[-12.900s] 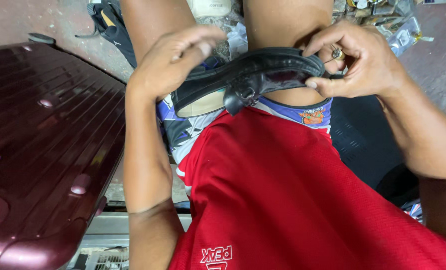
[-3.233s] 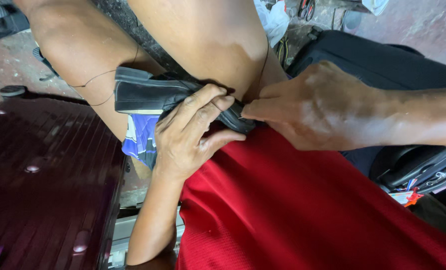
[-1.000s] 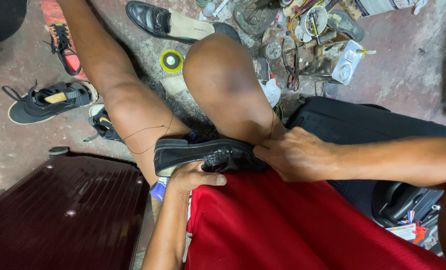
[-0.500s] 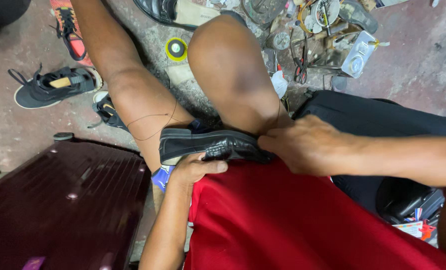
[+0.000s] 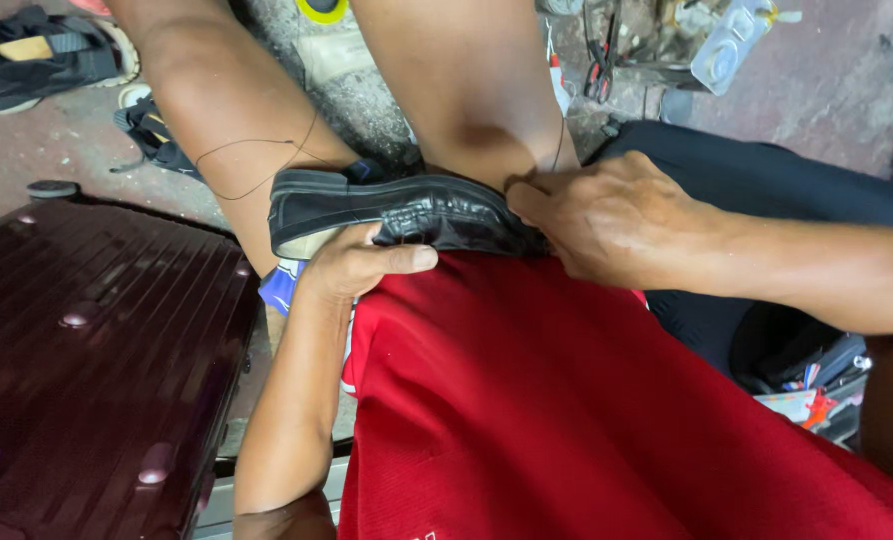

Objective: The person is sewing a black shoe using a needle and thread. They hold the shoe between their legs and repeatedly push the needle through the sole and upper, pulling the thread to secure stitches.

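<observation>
Black leather loafer (image 5: 397,208) lies sideways across the lap between the knees; left hand (image 5: 352,268) cups it underneath, steadying, thumb extended. Right hand (image 5: 607,215) pinches the toe end, fingers closed.

Person: red ribbed-mesh shirt (image 5: 587,400), short-sleeved; forearms bare, legs bare from the knees; blue patterned shorts (image 5: 282,285) edge left of shirt.

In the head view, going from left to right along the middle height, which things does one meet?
Dark red ribbed hard suitcase → left hand → black leather shoe → right hand → black bag.
</observation>
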